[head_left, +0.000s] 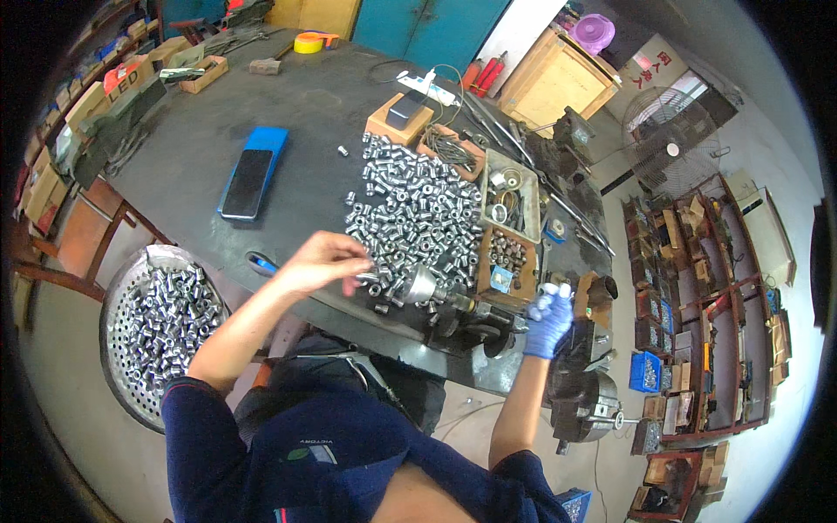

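My bare left hand (327, 263) pinches a small shiny metal fitting (370, 278) between thumb and fingers. It is just left of the cone-shaped metal head (419, 284) of a bench-mounted spindle device (478, 310). My right hand (548, 324), in a blue glove, is closed at the right end of that device. What lies inside its fingers is hidden. A large heap of similar metal fittings (414, 209) spreads over the dark table right behind my left hand.
A round perforated metal pan (113, 353) full of fittings stands at the left. On the table (187, 148) are a blue case with a phone (247, 185), a parts tray (521, 161) and a wooden box of small parts (488, 283). A lathe-like chuck (593, 403) stands at right.
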Demonstrator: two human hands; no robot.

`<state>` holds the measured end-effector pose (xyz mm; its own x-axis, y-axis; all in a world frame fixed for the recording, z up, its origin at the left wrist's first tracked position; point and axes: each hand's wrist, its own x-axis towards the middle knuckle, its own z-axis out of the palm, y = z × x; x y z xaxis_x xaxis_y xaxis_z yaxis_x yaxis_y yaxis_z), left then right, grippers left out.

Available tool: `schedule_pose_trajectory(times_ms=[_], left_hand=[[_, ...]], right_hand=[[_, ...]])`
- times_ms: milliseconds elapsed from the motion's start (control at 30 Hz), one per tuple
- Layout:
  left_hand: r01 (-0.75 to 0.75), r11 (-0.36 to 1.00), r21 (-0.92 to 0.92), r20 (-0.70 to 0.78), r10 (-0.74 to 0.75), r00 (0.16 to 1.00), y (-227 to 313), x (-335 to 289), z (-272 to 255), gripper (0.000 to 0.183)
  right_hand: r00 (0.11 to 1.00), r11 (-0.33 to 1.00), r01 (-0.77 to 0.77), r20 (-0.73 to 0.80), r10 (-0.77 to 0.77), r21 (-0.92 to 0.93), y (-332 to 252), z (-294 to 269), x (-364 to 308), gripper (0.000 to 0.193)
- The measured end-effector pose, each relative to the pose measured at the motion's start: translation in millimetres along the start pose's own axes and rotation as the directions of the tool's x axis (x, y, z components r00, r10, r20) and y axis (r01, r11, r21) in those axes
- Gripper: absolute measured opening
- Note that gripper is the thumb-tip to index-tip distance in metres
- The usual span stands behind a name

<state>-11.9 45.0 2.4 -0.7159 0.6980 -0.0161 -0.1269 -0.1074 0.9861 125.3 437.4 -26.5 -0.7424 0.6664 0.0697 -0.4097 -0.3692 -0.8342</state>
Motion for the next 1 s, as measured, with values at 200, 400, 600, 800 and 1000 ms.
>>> schedule_pose_trajectory(times_ms=[200, 400, 600, 800, 1000], left_hand=[[0.220, 0.937, 0.272, -0.465, -0.073, 0.883, 6, -122, -77, 0.014], [0.592, 0.689, 0.418, -0.856, 0.081, 0.510, -41, -258, -166, 0.011], [0.848, 0.123, 0.516, -0.803, 0.415, 0.428, -65, -319, -187, 0.020], [0.758, 0.205, 0.619, -0.736, 0.489, 0.468, -84, -270, -173, 0.034], [0.778, 0.084, 0.622, -0.714, 0.469, 0.520, -110, -226, -151, 0.024]], right_hand=[[0.986, 0.982, 0.134, 0.079, -0.145, 0.133, -32, 6, -79, 0.041], [0.975, 0.953, -0.223, 0.065, 0.215, 0.202, 13, -50, -97, 0.042], [0.976, 0.978, -0.205, -0.075, 0.206, 0.027, 37, -49, -76, 0.026], [0.967, 0.967, -0.255, 0.018, 0.255, 0.020, 32, -37, -80, 0.022], [0.962, 0.956, -0.265, -0.031, 0.271, 0.123, 39, -47, -78, 0.029]])
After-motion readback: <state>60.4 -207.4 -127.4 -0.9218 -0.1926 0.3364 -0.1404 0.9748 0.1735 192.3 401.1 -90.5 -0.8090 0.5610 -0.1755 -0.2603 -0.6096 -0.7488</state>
